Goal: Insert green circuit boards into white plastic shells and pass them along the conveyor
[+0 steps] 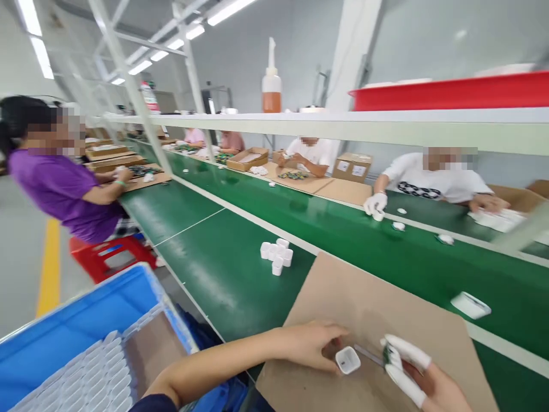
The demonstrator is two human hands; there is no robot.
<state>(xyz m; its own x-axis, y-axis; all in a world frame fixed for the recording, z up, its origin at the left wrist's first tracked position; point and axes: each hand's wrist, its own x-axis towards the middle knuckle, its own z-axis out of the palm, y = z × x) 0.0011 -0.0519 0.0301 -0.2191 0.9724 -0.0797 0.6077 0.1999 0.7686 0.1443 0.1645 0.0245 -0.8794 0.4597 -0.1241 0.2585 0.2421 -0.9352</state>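
My left hand [315, 347] reaches in from the left over a brown cardboard sheet [326, 303]. Its thumb and fingers curl round the side of a small white plastic housing [348, 360], whose open mouth faces me. On the right, my right hand [418, 372] wears white finger covers and pinches a small green circuit board [389, 353], partly hidden by the fingers. A thin grey strip [368, 355] runs between the board and the housing; I cannot tell whether it is a cable. Several similar white housings [277, 253] stand grouped on the green bench beyond.
A blue crate [141, 286] with rows of white parts [86, 377] stands at lower left. Beyond the cardboard runs a green conveyor belt [334, 229] carrying small white pieces. A shelf [343, 123] crosses above. Co-workers sit opposite and at left, one in purple [55, 171].
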